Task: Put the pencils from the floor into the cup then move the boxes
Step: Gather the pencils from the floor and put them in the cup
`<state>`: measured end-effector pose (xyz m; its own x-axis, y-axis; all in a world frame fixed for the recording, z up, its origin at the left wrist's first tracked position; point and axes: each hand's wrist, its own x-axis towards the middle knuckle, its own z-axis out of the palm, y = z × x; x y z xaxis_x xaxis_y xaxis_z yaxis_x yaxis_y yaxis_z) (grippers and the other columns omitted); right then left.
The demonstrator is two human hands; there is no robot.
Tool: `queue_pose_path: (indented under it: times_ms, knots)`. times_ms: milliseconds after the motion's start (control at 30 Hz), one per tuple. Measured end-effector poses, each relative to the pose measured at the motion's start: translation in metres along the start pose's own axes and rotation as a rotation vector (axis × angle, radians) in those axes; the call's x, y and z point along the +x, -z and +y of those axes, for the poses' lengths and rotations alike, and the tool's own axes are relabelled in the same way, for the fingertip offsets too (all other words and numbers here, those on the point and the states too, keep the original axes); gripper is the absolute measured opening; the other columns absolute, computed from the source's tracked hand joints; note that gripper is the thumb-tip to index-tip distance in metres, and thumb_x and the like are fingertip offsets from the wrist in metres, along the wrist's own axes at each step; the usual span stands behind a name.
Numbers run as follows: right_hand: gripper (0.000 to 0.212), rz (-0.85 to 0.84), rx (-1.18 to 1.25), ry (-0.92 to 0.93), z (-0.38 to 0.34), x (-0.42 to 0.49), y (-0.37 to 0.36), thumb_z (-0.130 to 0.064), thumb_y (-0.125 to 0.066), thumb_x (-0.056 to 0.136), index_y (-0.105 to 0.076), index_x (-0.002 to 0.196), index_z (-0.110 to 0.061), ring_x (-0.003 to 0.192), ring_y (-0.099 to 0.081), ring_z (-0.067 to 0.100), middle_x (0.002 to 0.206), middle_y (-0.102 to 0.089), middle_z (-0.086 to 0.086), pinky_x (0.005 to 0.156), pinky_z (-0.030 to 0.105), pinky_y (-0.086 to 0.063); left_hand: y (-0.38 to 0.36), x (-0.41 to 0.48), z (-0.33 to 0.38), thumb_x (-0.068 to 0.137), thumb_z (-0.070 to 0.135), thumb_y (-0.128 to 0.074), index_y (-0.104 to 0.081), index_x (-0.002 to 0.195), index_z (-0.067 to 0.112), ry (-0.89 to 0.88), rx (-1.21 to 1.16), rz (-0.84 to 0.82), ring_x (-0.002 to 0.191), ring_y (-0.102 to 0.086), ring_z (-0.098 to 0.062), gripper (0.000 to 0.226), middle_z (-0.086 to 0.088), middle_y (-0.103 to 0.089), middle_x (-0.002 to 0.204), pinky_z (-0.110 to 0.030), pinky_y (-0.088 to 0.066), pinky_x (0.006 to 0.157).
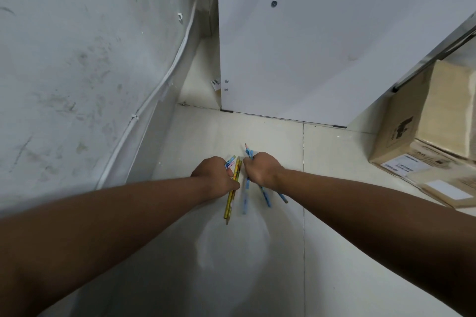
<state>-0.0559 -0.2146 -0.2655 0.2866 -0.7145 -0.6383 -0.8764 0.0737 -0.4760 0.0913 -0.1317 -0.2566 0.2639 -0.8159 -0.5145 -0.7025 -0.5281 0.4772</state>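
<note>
Your left grip (213, 175) was curled tight round long yellow patterned wooden pencils (230, 203). Right grip (260, 170) was fisted on thin blue patterned pencils (265, 195). Both bunches were over pale tiled floor (257, 252), w/ brown cardboard boxes (422, 131) well apart at rt.

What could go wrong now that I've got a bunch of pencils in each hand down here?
1. The left hand grips the yellow pencils near their upper ends, so the long tails could pivot and slip out.
2. The blue pencils in the right hand fan apart; one looks blurred and may drop.
3. No cup is in view, and both hands are full, so steadying it could be awkward.
</note>
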Motion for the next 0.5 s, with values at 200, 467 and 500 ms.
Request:
queue_pose_path:
  times_ms: [200,467,500]
  knots:
    - [0.039,0.084,-0.212,0.078,-0.005,-0.007,0.017,-0.03,-0.036,0.107,-0.058,0.08,-0.012,0.091,-0.068,0.032,0.095,-0.074,0.012,0.074,0.036,-0.052,-0.001,-0.005,0.004,0.069,0.051,-0.079,-0.065,0.091,0.021,-0.048,0.338,0.058,0.088,-0.067,-0.022,0.04,0.003,-0.067,0.095,-0.03,-0.055,0.071]
    - [0.027,-0.036,0.557,-0.02,-0.004,-0.001,0.021,-0.024,-0.036,0.111,-0.052,0.096,-0.009,0.035,-0.052,0.018,0.071,-0.052,0.011,0.038,0.019,-0.042,-0.014,-0.002,-0.01,0.082,0.024,-0.063,-0.065,0.105,0.021,-0.444,0.771,0.136,0.092,-0.07,-0.028,0.023,-0.002,-0.068,0.106,-0.031,-0.041,0.066]
    - [0.025,-0.011,0.558,-0.023,-0.003,0.0,0.022,-0.025,-0.038,0.11,-0.054,0.095,-0.012,0.035,-0.044,0.016,0.071,-0.046,0.009,0.036,0.02,-0.037,-0.014,-0.005,-0.013,0.081,0.02,-0.065,-0.066,0.103,0.021,-0.552,0.915,0.149,0.081,-0.072,-0.027,0.022,-0.002,-0.069,0.101,-0.03,-0.043,0.06]
